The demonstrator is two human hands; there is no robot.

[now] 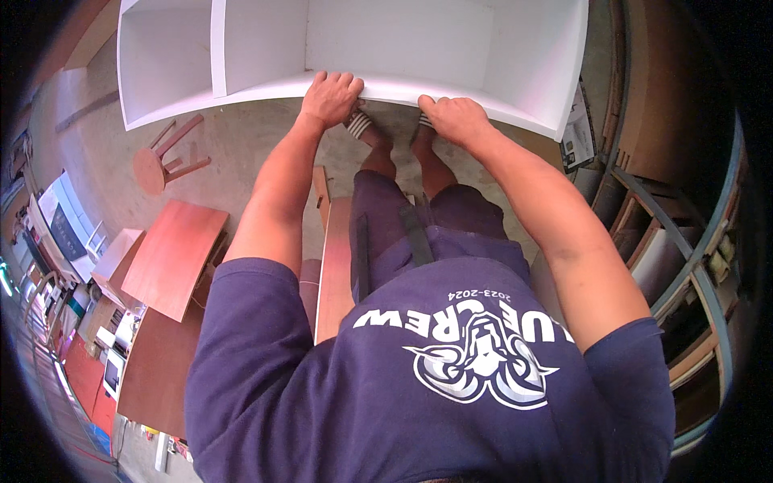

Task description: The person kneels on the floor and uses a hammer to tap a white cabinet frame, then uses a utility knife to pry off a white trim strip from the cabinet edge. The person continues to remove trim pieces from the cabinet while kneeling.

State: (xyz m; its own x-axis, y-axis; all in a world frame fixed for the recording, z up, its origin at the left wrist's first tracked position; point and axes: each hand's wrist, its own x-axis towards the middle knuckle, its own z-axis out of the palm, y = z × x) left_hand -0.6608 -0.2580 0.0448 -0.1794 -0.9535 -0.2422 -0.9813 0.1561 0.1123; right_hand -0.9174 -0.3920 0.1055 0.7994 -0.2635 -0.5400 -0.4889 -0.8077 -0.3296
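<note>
Concrete is spread across the floor (262,149), and above it a white cabinet (394,44) is held directly ahead of the person (451,278), its open face turned toward the camera and its far side cut off by the top of the view. How that far side is supported cannot be told. To the right, a metal rack (699,278) is stood near the cabinet's end; should the cabinet be swung that way, its corner could be scuffed. To the left, a red-brown board (173,258) is laid well apart from the cabinet. A round-seated wooden stool (149,171) is placed nearer, just off the cabinet's left end, and could be knocked if that end were lowered or turned carelessly.

The near edge is clamped by both hands, the left hand (332,98) and the right hand (453,118) being set a little apart, with fingers curled over the rim; what is gripped underneath is hidden. The panel looks smooth, so a slip could be caused by damp or tired fingers, and a twist by uneven lifting. Most exposed are the feet, shod in striped slides (359,123) and partly covered by the edge: toes could be crushed if the grip were lost.
</note>
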